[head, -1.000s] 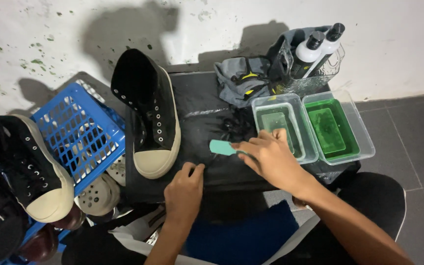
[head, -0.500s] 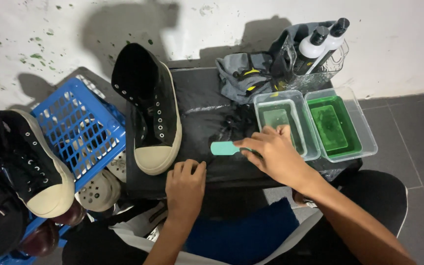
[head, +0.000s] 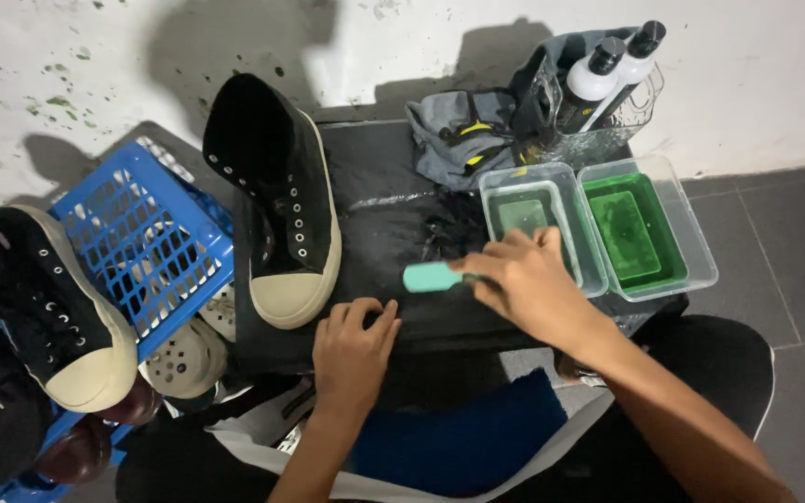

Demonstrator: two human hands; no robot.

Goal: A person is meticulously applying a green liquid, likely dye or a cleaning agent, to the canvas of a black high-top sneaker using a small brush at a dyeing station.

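Two hands: my right hand [head: 528, 284] grips a teal plastic brush [head: 432, 277] mid-mat; my left hand [head: 354, 352] presses open, flat on the black mat [head: 379, 210] at its near edge.
Shoe: black canvas high-top [head: 281, 210], cream rubber toe, at the mat's left edge.
Tubs: clear rectangular tubs [head: 673, 228], green liquid, right edge.

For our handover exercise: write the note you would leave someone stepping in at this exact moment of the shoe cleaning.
Right hand: grips a teal-handled brush over the wet black mat.
Left hand: empty, flat on the mat's near edge.
Black high-top shoe: upright on the mat, laces out. Second shoe lies on the blue crate.
Two tubs of green liquid sit right of the brush.
Done: mat wet. Left: cannot tell how clean either shoe is.
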